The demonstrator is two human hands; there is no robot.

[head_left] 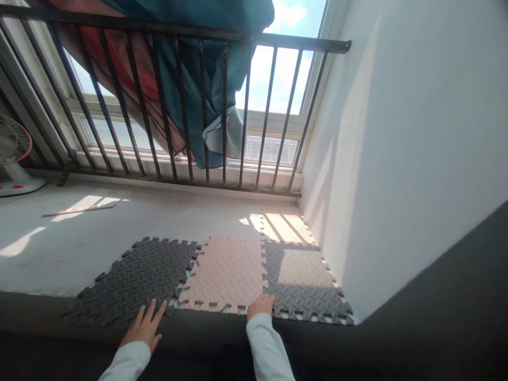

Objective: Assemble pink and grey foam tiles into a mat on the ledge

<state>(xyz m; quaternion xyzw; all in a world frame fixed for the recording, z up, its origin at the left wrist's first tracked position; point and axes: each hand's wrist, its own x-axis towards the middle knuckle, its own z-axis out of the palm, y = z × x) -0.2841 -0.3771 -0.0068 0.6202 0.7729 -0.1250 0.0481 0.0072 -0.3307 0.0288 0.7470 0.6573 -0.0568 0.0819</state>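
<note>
Interlocking foam tiles lie on a pale ledge. My left hand (143, 327) has its fingers spread at the front edge of the left dark grey tile (138, 275). My right hand (260, 305) is at the front corner where the pink tile (226, 270) meets the right dark grey tile (304, 280); its fingers are curled and what they grip, if anything, is hidden. Behind the right grey tile, a sunlit pale tile (288, 227) lies against the wall. A gap shows between the left grey tile and the pink one.
A dark metal railing (238, 37) runs along the window, with teal and red curtains (170, 95) behind it. A white wall (397, 132) rises at the right. On the left are a fan (14, 153) and a thin stick (79, 210) on the ledge.
</note>
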